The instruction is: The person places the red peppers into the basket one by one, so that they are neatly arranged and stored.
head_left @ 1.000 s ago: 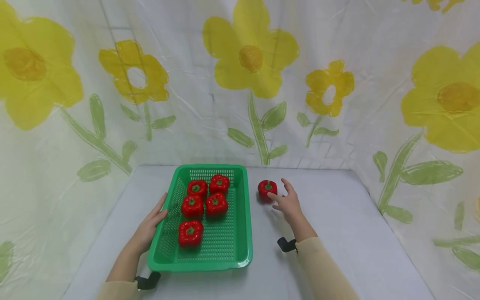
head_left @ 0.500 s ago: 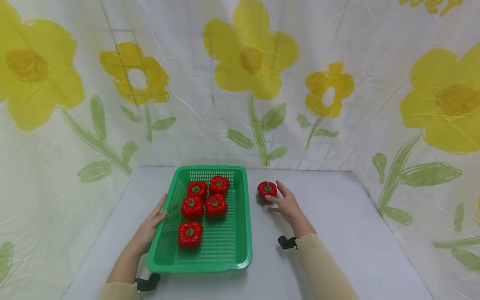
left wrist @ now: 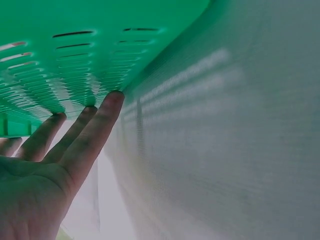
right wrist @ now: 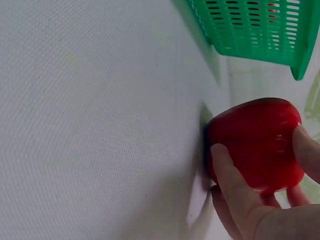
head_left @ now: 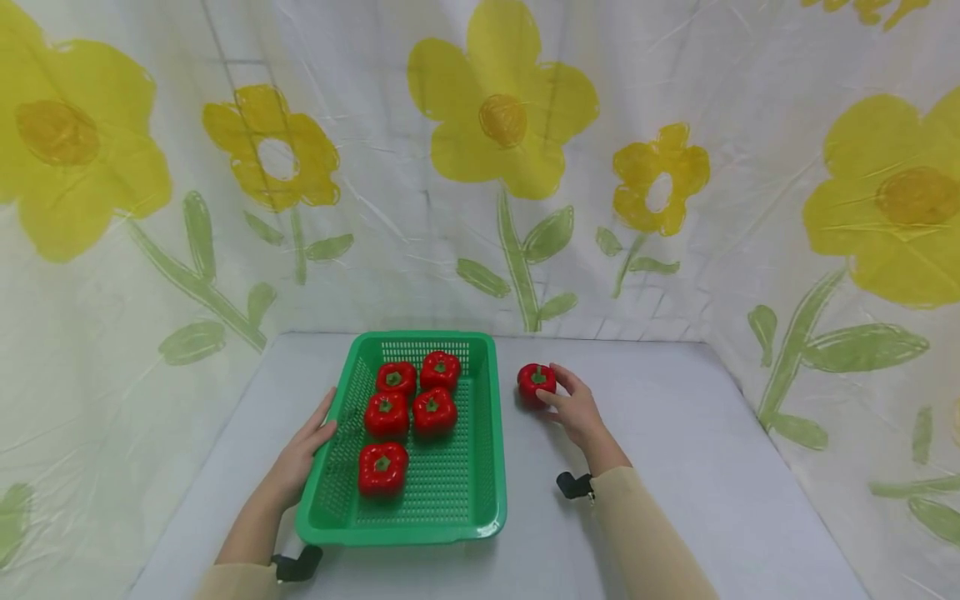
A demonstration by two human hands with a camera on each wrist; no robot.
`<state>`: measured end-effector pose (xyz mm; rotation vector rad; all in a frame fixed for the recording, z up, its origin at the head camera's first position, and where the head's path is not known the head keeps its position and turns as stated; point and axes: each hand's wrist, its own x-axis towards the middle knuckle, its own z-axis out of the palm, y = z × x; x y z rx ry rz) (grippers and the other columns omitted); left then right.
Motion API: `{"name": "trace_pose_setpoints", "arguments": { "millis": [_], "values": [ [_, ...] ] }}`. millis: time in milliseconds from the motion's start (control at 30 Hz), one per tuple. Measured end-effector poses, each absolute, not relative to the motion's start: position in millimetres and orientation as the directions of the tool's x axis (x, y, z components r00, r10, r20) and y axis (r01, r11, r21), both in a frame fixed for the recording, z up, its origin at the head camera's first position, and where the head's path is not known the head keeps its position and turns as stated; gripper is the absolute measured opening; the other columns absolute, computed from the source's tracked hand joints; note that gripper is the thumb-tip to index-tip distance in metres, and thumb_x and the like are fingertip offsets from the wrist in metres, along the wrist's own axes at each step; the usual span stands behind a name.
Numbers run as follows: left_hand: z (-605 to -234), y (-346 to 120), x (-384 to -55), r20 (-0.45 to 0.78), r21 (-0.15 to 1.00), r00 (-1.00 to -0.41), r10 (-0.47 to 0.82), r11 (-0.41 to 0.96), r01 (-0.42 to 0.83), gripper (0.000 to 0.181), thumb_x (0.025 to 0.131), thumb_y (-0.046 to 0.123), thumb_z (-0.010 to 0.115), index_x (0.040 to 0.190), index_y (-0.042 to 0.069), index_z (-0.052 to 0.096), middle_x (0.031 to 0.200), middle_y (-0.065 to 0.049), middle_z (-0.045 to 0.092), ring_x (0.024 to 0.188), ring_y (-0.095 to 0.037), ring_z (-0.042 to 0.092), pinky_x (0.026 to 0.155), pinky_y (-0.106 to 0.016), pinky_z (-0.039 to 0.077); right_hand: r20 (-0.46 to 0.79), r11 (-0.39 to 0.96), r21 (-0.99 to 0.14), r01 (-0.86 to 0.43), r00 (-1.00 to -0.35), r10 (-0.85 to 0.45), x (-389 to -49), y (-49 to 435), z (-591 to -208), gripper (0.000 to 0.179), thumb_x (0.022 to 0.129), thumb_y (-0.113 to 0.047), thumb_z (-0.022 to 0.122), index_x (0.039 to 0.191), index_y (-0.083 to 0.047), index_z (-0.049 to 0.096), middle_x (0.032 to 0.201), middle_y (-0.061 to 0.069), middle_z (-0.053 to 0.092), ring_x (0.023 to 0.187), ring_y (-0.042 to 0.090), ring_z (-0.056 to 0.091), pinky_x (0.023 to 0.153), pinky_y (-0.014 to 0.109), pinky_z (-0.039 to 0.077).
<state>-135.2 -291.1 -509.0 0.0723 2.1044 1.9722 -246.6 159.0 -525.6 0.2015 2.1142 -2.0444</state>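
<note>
My right hand [head_left: 579, 421] holds a red bell pepper [head_left: 531, 385] with a green stem, on the table to the right of a green perforated basket [head_left: 496, 450]. In the right wrist view, thumb and fingers [right wrist: 235, 187] lie around the sides of the pepper [right wrist: 257, 142], close to the table surface. My left hand [head_left: 292, 467] rests against the basket's left side. Its straight fingertips touch the slotted wall in the left wrist view, where the basket [left wrist: 105, 25] fills the upper left. Several red bell peppers [head_left: 382, 471] stand inside the basket, stems up.
A white table [head_left: 675, 467] lies under everything. Behind and beside it hangs a white curtain [head_left: 390, 242] printed with yellow flowers. The basket's right half has bare floor showing. Each wrist carries a small black camera mount [head_left: 574, 485].
My right hand has closed in on the lone pepper, from fingers spread beside it to fingers around it. The left hand and the basket stay where they were.
</note>
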Motion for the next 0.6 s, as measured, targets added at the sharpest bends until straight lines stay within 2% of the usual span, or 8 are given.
{"name": "trace_pose_setpoints", "arguments": {
  "millis": [333, 600],
  "values": [
    [-510.3, -291.7, -136.4, -0.147, 0.988, -0.964, 0.222, 0.077, -0.133, 0.059, 0.111, 0.041, 0.030, 0.163, 0.038, 0.002, 0.170, -0.016, 0.002, 0.132, -0.049, 0.049, 0.087, -0.050, 0.060, -0.235, 0.003, -0.972, 0.235, -0.972, 0.013, -244.4, 158.9, -524.7, 0.066, 0.093, -0.001, 0.070, 0.152, -0.013, 0.044, 0.160, 0.015, 0.036, 0.141, 0.037, 0.040, 0.103, 0.055, 0.050],
    [-510.2, -291.7, -135.3, -0.144, 0.988, -0.963, 0.227, 0.080, -0.129, 0.060, 0.111, 0.042, 0.031, 0.163, 0.038, 0.001, 0.170, -0.016, 0.002, 0.133, -0.049, 0.048, 0.088, -0.048, 0.060, -0.242, 0.023, -0.970, 0.242, -0.970, 0.022, -243.5, 158.0, -522.1, 0.066, 0.093, -0.003, 0.072, 0.152, -0.015, 0.045, 0.159, 0.013, 0.038, 0.142, 0.035, 0.040, 0.102, 0.053, 0.051]
  ]
}}
